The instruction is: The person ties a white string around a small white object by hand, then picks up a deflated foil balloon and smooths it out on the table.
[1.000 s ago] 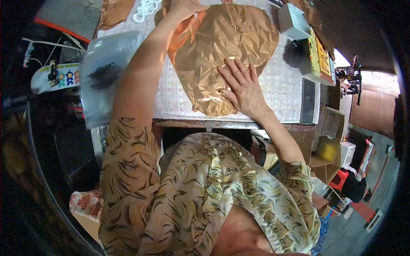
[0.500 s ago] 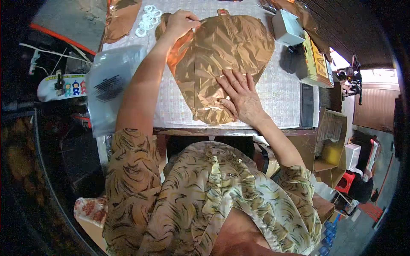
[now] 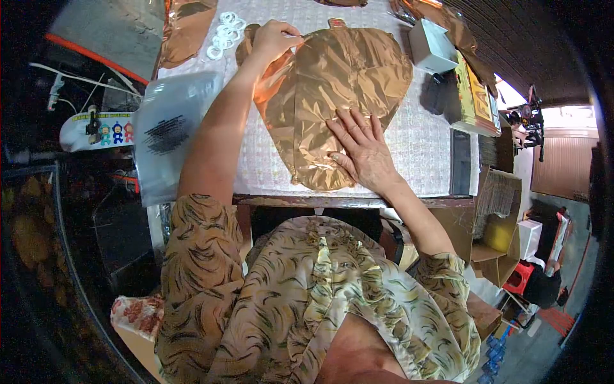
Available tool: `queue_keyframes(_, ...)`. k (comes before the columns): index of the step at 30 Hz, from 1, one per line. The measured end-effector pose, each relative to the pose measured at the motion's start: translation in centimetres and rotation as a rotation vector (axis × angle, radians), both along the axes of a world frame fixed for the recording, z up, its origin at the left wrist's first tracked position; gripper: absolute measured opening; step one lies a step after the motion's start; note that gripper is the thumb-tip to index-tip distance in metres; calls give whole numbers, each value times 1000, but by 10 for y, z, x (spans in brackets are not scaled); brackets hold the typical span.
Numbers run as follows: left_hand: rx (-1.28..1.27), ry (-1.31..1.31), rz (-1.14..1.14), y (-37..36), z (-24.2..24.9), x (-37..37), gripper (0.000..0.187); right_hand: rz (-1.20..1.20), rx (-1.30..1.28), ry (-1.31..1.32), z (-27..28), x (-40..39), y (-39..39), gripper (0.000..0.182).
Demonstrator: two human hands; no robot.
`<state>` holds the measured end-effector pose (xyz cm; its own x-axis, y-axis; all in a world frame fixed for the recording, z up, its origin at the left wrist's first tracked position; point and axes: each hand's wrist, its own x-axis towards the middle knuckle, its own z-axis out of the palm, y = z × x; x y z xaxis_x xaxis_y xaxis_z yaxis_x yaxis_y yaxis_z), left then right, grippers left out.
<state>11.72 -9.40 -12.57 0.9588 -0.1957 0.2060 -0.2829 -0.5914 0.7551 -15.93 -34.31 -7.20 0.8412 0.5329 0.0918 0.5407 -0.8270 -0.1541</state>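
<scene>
A copper-coloured foil balloon (image 3: pixel 348 70) lies flat and wrinkled on the cloth-covered table, its small tab at the far edge. The upper left edge of the foil is folded over, and there my left hand (image 3: pixel 274 41) pinches it with closed fingers. Lower down, my right hand (image 3: pixel 364 150) rests palm down on the foil with its fingers spread. Just left of my left hand are several white rings (image 3: pixel 226 35) in a small pile.
Clear plastic bags (image 3: pixel 173 128) hang over the table's left edge, under my left forearm. At the right stand a white open box (image 3: pixel 430 51) and a yellow box (image 3: pixel 470 96). More copper foil (image 3: pixel 185 32) lies at the back left. Cardboard boxes (image 3: pixel 495 217) stand beside the table.
The whole view has shifted very slightly. Both hands stay at the same spots on the foil balloon, the left at its folded edge and the right flat on it.
</scene>
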Motion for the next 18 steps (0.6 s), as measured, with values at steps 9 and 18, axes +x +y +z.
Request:
queue_keyframes(9,46,-71,8,0,14,-8,32,-6,10,15,-2,0,-1,66)
queue_keyframes(18,555,-482,-357,-52,24,-73,62,-17,-8,14,-3,0,-2,66)
